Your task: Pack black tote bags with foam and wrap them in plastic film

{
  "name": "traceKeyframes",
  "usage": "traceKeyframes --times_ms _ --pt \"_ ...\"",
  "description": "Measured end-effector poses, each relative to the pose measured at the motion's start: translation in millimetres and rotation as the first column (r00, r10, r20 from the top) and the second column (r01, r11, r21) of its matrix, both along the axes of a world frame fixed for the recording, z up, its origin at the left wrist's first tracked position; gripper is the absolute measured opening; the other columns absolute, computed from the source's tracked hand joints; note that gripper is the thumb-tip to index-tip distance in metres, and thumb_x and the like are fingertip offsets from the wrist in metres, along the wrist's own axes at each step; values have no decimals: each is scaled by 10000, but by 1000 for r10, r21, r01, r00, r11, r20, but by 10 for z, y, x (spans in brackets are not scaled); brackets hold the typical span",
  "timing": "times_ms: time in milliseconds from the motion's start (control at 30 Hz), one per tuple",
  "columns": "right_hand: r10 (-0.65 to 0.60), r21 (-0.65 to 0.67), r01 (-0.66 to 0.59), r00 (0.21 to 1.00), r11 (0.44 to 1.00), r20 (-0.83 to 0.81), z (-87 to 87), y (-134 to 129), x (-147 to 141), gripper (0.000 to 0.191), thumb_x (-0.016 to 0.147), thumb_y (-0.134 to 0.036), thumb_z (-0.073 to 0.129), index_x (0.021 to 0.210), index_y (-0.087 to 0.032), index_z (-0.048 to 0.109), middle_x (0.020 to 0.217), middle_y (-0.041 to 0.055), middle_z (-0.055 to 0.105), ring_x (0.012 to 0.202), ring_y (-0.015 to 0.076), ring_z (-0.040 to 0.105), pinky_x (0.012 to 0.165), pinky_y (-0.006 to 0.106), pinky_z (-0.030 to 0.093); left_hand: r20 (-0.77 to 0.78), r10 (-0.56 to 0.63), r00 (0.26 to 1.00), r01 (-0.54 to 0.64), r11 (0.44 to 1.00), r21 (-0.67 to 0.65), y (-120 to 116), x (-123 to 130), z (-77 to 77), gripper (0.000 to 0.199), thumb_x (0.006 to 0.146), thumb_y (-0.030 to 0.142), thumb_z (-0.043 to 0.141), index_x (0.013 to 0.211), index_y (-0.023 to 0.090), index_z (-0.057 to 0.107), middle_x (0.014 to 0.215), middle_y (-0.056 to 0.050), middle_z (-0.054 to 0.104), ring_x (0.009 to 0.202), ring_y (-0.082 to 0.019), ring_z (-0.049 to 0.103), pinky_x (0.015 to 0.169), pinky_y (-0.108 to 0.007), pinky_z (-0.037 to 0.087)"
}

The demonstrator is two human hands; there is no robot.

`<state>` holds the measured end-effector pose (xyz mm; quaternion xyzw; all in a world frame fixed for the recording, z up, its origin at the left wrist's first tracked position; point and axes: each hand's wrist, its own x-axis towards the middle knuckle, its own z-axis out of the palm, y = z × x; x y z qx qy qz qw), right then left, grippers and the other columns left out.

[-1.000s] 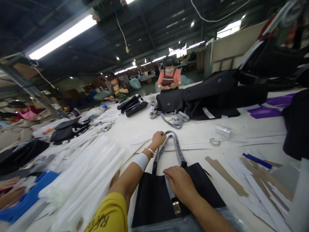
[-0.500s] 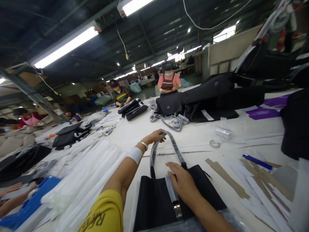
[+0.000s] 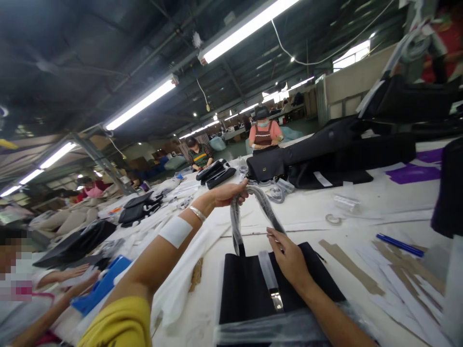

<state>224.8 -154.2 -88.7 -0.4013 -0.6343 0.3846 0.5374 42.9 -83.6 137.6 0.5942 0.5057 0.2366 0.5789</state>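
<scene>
A black handbag [image 3: 240, 289] lies on the white table before me, its lower part under clear plastic film [image 3: 267, 327]. Its handle [image 3: 265, 202], wrapped in clear plastic, arches up from the top edge. My left hand [image 3: 231, 193] is closed around the top of that handle, holding it up. My right hand [image 3: 289, 255] rests over the bag's right upper part, fingers stretched toward the handle's right base, which it partly hides. Beside that hand, a strap tab covered in pale film [image 3: 266, 270] runs down to a silver metal clasp [image 3: 277, 301].
Paper and brown card strips [image 3: 350, 267], a blue pen-like item [image 3: 400, 245] and a tape ring [image 3: 333, 220] lie to the right. Black bags [image 3: 267, 164] stand ahead. White sheeting [image 3: 181, 284] and a blue object [image 3: 101, 284] are left, near a co-worker's hands [image 3: 77, 277].
The view has swung left. My right hand has moved up the bag toward the handle's base. My left hand still holds the handle, which now leans farther over.
</scene>
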Motion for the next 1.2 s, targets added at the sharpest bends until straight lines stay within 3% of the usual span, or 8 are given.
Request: traceKeyframes --times_ms 100,200,367,500,733,833,1033,1200 --pt "21 -69 -32 989 997 -147 66 -31 6 394 906 -450 553 1186 -198 667 1233 114 676 1121 264 640 998 443 498 -61 125 990 -119 988 94 -161 114 14 505 818 641 615 750 147 532 661 50 441 512 -46 335 520 -199 329" --pt "137 -127 -198 917 972 -375 160 -82 14 438 856 -489 636 1180 -196 671 1177 114 697 1005 251 681 886 413 555 -223 195 955 -126 948 292 -342 248 -13 459 877 580 562 691 170 475 625 53 446 495 -57 340 505 -209 300" --pt "283 -91 -518 596 851 -751 307 -161 66 419 833 -534 670 1135 -244 691 1163 73 680 883 169 651 725 294 548 -568 233 790 181 795 578 -846 574 -333 410 944 475 476 662 183 538 572 37 519 554 -112 464 566 -237 334" --pt "214 -84 -640 374 763 -903 342 -165 110 351 784 -503 739 1018 -243 715 926 -5 682 746 99 603 661 199 522 -664 337 667 295 699 651 -1159 728 -693 367 985 436 420 767 206 605 686 10 627 633 -140 549 603 -241 355" --pt "-14 -231 -657 319 718 -948 279 -65 93 212 743 -273 814 925 -214 723 827 -42 708 678 54 633 651 136 543 -703 518 488 296 659 691 -1190 710 -1095 345 1014 394 359 951 238 660 876 -43 689 796 -187 634 672 -246 423" --pt "-113 -303 -608 330 734 -937 226 -16 69 161 710 -201 832 812 -217 709 777 -66 712 656 39 647 647 110 549 -662 512 548 222 673 705 -1156 655 -1229 305 1005 368 385 1123 266 647 972 -50 695 872 -195 649 726 -253 456" --pt "-238 -398 -466 366 790 -900 181 74 79 187 671 -182 843 780 -202 692 726 -61 711 613 56 658 591 114 560 -350 271 897 -37 834 551 -1041 496 -1398 286 964 360 458 1135 198 620 785 -13 709 739 -164 666 750 -270 500" --pt "-275 -415 -377 372 828 -886 117 180 124 199 667 -204 847 765 -212 674 676 -65 692 604 67 651 592 129 575 -134 320 938 -203 819 537 -889 630 -1523 286 926 401 499 922 172 671 805 -31 708 647 -146 632 668 -256 503"
